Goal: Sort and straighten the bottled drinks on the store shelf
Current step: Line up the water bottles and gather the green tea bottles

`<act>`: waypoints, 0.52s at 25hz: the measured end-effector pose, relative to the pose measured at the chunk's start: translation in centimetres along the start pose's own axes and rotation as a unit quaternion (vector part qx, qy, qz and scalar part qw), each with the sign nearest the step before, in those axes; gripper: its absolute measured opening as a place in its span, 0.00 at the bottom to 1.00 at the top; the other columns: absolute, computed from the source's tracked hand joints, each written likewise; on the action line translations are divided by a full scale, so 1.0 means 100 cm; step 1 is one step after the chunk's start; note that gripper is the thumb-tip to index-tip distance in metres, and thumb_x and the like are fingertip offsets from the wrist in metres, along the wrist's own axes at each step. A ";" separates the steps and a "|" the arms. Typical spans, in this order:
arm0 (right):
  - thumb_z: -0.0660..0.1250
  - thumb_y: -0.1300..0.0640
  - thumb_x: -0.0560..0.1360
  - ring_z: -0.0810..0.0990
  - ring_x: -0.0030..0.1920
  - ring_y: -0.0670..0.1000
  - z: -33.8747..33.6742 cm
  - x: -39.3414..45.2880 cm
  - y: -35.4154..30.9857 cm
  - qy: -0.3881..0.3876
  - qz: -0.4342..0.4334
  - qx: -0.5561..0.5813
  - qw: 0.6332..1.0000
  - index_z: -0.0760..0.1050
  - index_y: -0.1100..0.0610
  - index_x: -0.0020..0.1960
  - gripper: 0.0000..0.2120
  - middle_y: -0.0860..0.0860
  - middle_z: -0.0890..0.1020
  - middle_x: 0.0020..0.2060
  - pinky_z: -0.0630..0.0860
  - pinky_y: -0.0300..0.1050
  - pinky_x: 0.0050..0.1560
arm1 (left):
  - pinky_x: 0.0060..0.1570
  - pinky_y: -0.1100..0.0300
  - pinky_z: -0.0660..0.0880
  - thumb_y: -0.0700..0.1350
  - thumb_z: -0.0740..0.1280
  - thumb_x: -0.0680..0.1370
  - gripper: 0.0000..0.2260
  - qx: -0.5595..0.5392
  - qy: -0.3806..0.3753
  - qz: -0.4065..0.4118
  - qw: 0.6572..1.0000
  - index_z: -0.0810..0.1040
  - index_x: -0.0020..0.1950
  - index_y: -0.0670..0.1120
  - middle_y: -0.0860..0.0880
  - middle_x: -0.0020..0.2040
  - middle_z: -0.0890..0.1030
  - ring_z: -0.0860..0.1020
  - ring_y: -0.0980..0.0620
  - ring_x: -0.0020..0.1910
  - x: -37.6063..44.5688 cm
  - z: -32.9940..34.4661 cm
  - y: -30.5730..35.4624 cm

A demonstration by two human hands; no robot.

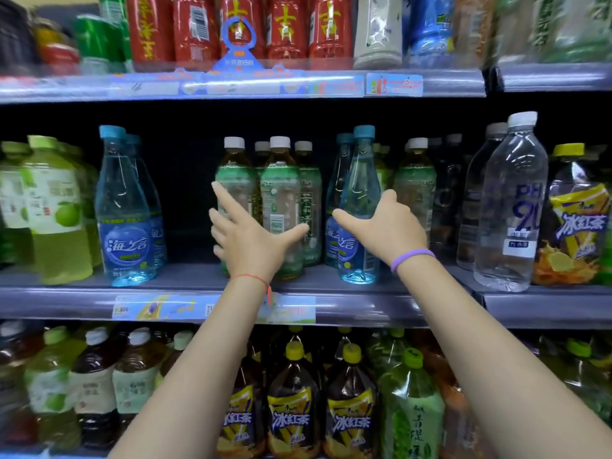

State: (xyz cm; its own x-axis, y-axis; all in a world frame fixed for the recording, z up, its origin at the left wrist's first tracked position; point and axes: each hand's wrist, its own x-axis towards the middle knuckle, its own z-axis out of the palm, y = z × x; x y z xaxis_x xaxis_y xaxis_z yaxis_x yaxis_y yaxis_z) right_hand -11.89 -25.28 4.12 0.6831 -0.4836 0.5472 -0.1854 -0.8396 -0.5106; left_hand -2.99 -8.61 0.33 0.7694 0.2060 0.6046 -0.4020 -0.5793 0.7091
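Note:
On the middle shelf [198,293] stand green-labelled tea bottles [281,193] with white caps, in the centre. My left hand [246,238] is spread in front of them, fingers straight, thumb across the front bottle. To the right stands a blue water bottle [359,200] with a teal cap. My right hand [385,226] is wrapped around its right side, thumb across the front. A second pair of blue water bottles [124,210] stands apart to the left, with a dark gap between it and the teas.
Pale green juice bottles [49,210] fill the left end of the shelf. Clear water bottles [510,207] and a yellow-capped iced tea bottle [573,226] stand at the right. Red tea bottles [284,28] line the shelf above; large bottles [294,409] crowd the shelf below.

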 end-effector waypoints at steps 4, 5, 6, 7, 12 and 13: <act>0.67 0.25 0.64 0.81 0.39 0.50 0.002 -0.002 -0.001 -0.065 -0.025 0.113 0.991 0.73 0.53 0.57 0.36 0.47 0.81 0.46 0.82 0.49 0.39 | 0.67 0.42 0.68 0.66 0.79 0.59 0.69 -0.037 -0.069 -0.035 0.996 0.32 0.80 0.46 0.35 0.75 0.60 0.66 0.35 0.71 0.012 -0.003 0.002; 0.67 0.25 0.63 0.82 0.35 0.50 0.002 -0.002 -0.001 -0.078 -0.034 0.126 0.988 0.74 0.52 0.56 0.35 0.47 0.82 0.47 0.81 0.47 0.35 | 0.66 0.43 0.68 0.66 0.79 0.59 0.69 -0.035 -0.093 -0.043 0.994 0.32 0.80 0.46 0.35 0.75 0.60 0.67 0.35 0.71 0.015 -0.004 0.003; 0.67 0.25 0.63 0.82 0.31 0.51 0.001 -0.002 -0.002 -0.097 -0.043 0.133 0.985 0.74 0.51 0.57 0.36 0.47 0.83 0.47 0.79 0.44 0.30 | 0.65 0.44 0.69 0.66 0.79 0.60 0.69 -0.026 -0.114 -0.048 0.992 0.32 0.79 0.46 0.34 0.76 0.60 0.68 0.35 0.71 0.018 -0.005 0.005; 0.67 0.25 0.63 0.83 0.28 0.51 0.001 -0.004 -0.004 -0.124 -0.049 0.140 0.981 0.73 0.52 0.60 0.37 0.48 0.83 0.48 0.77 0.43 0.27 | 0.64 0.45 0.70 0.66 0.78 0.61 0.68 -0.010 -0.131 -0.049 0.990 0.31 0.79 0.45 0.34 0.76 0.60 0.68 0.36 0.71 0.020 -0.004 0.007; 0.72 0.30 0.64 0.81 0.25 0.52 0.021 -0.013 -0.011 -0.215 -0.054 0.162 0.962 0.72 0.53 0.57 0.33 0.52 0.85 0.41 0.76 0.43 0.26 | 0.66 0.46 0.67 0.67 0.69 0.71 0.55 0.018 -0.214 -0.054 0.975 0.37 0.80 0.43 0.35 0.76 0.60 0.68 0.37 0.72 0.033 0.000 0.007; 0.72 0.30 0.64 0.81 0.25 0.51 0.027 -0.016 -0.015 -0.213 -0.059 0.161 0.962 0.73 0.53 0.56 0.33 0.52 0.85 0.41 0.76 0.43 0.26 | 0.67 0.47 0.66 0.68 0.65 0.75 0.48 -0.003 -0.210 -0.055 0.976 0.45 0.81 0.42 0.35 0.75 0.62 0.68 0.37 0.71 0.033 0.000 0.004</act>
State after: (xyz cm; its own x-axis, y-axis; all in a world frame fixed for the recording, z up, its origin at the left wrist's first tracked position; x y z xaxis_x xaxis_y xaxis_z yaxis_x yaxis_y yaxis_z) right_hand -10.81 -22.57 2.21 0.9260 -0.1874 0.3277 0.0925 -0.7290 -0.6782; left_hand -0.60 -8.12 2.58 0.9434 -0.0756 0.3230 -0.3070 -0.5676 0.7639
